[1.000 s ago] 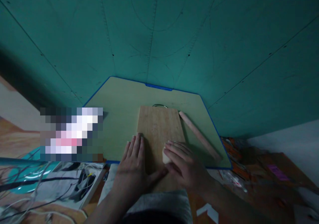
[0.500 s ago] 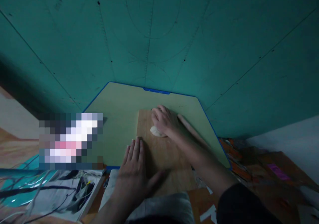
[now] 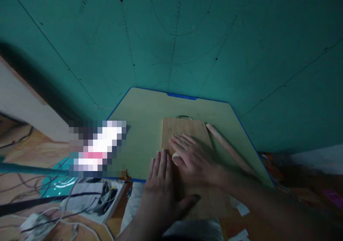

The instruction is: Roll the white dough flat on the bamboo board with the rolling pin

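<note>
Head view: the off-white, rounded, dough-like lump (image 3: 175, 158) is now seen around the middle of the pale-brown rectangular wooden board (image 3: 184, 126), mostly covered by the right hand (image 3: 191, 159). Half a second ago the lump was further up the board, near its far end, and more of its flattened oval side was exposed; now only a small rounded end is shown beside the right thumb. The right hand has been drawn back from the far end. It is laid palm down over the lump, fingers extended and nearly together, not curled around it; contact under the palm is hidden. Right forearm is motion-blurred.

Left hand (image 3: 162, 191): unchanged. It is held flat at the board's left edge, fingers straight and close together, thumb spread wide across the near part of the board. Nothing is gripped by it.

The thin metal wire handle (image 3: 184, 117) at the board's far end, mostly blocked by the right hand in the previous frame, is exposed again. More of the slim light-wood rolling pin (image 3: 232, 150) is also uncovered; it is left lying slantwise just right of the board, on the pale yellow-green blue-edged tabletop (image 3: 147, 119). Whole scene is shifted rightward in frame.
</note>
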Demonstrator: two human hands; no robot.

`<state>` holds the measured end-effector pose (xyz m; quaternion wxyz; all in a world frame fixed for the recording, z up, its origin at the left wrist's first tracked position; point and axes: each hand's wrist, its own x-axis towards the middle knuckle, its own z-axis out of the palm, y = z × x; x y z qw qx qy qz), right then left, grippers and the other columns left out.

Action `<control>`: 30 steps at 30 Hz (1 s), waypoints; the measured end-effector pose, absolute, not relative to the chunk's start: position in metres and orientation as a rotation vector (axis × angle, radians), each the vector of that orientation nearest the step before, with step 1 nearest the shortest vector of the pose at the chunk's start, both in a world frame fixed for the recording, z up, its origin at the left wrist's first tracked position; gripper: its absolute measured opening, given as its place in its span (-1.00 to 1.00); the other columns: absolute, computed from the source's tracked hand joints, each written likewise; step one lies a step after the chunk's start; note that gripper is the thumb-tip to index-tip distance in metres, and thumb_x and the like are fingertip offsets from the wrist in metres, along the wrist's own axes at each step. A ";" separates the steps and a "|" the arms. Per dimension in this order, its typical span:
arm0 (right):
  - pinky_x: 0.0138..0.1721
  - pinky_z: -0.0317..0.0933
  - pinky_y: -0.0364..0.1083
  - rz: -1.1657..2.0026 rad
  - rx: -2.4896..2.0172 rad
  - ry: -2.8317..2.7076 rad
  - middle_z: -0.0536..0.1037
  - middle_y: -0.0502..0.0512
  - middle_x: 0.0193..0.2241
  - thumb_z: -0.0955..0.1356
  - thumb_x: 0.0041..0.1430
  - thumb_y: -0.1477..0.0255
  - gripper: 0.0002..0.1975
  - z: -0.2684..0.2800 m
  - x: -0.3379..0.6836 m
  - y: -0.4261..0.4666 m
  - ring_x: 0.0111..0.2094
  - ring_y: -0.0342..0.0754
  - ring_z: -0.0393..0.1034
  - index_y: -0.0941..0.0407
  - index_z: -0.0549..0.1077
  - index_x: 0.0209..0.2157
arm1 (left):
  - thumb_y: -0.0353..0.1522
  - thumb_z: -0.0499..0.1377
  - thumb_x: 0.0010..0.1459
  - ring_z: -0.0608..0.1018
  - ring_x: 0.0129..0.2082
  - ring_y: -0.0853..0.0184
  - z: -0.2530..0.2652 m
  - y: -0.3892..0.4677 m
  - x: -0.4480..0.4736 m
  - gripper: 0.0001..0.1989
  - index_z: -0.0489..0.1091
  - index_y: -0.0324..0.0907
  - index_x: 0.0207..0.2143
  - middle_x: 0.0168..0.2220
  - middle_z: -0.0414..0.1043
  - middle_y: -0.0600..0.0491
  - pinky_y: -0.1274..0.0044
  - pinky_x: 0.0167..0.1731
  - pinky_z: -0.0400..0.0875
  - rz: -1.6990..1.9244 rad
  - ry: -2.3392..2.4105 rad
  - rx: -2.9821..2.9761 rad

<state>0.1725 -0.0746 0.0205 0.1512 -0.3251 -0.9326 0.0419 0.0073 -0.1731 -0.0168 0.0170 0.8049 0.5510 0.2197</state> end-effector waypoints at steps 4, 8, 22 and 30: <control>0.23 0.11 0.14 0.083 -1.178 -2.548 0.48 0.24 0.09 0.22 0.30 0.41 -0.65 0.025 0.140 -0.007 0.13 0.09 0.32 0.16 0.51 0.01 | 0.23 0.06 0.05 0.08 0.35 -0.24 -0.018 -0.168 0.008 0.20 -0.30 -0.47 0.39 0.36 -0.05 -0.49 0.01 0.21 0.19 0.694 1.731 2.499; 0.23 0.09 0.13 0.024 -1.483 -2.379 0.38 0.24 0.19 0.20 0.35 0.37 -0.64 0.031 0.137 0.010 0.19 0.10 0.25 0.12 0.49 0.05 | 0.22 0.05 0.07 0.14 0.33 -0.26 -0.025 -0.159 0.010 0.18 -0.31 -0.47 0.38 0.33 0.01 -0.52 0.00 0.20 0.18 0.782 1.817 2.489; -0.06 0.36 0.07 0.387 -1.469 -2.067 0.55 0.20 -0.18 0.26 0.29 0.23 -0.74 0.036 0.186 -0.147 -0.08 0.08 0.44 0.11 0.41 -0.15 | 0.21 0.13 -0.03 0.19 0.30 -0.32 -0.044 -0.147 0.005 0.20 -0.17 -0.48 0.36 0.30 0.06 -0.56 -0.06 0.16 0.18 0.815 1.742 2.486; 0.06 0.24 -0.03 0.209 -1.386 -2.323 0.45 0.18 -0.02 0.25 0.20 0.53 -0.81 0.022 0.151 -0.065 0.02 0.01 0.34 0.09 0.41 -0.17 | 0.24 0.11 -0.03 0.17 0.31 -0.31 -0.032 -0.155 0.007 0.23 -0.24 -0.44 0.38 0.32 0.03 -0.54 -0.04 0.17 0.20 0.829 1.730 2.529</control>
